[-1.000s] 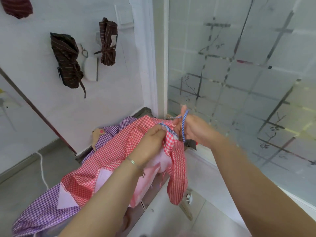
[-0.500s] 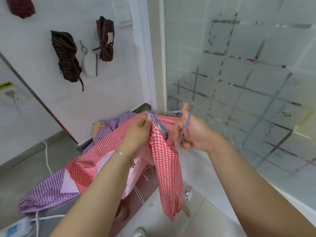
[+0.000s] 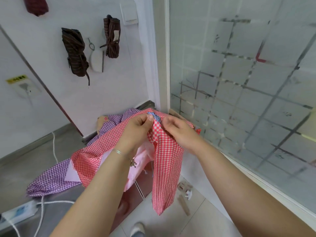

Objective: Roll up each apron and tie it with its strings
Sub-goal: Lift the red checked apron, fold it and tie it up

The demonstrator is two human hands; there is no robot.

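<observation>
A frosted glass partition [image 3: 239, 82] with a grid pattern fills the right side of the view, and a white wall [image 3: 51, 65] fills the left. Below them, a grey counter [image 3: 20, 170] is seen, on which a purple checked apron [image 3: 51, 178] is spread flat. A red checked apron [image 3: 92, 156] is draped partly over the purple one, and its rolled end [image 3: 165, 168] hangs down past the counter's edge toward the tiled floor [image 3: 205, 219].

2 bare forearms are extended from the bottom of the view toward the top of that roll. The left hand [image 3: 136, 129] is clenched on the red fabric, with a blue and white striped string [image 3: 154, 116] pinched between its thumb and fingertips. A thin bracelet [image 3: 119, 152] is worn on the left wrist. The right hand [image 3: 176, 129] is curled around the top of the rolled cloth just beside the left hand; whether the string is also held by it cannot be told.

On the wall, 2 dark striped aprons, already rolled and tied, are hung: a larger one [image 3: 75, 53] to the left and a smaller one [image 3: 112, 36] to the right. Between them a round white pad [image 3: 96, 60] is hung. A dark red bundle [image 3: 36, 5] is partly cut off at the top left corner. A white power strip [image 3: 18, 212] with a white cable [image 3: 54, 151] lies on the counter at lower left.
</observation>
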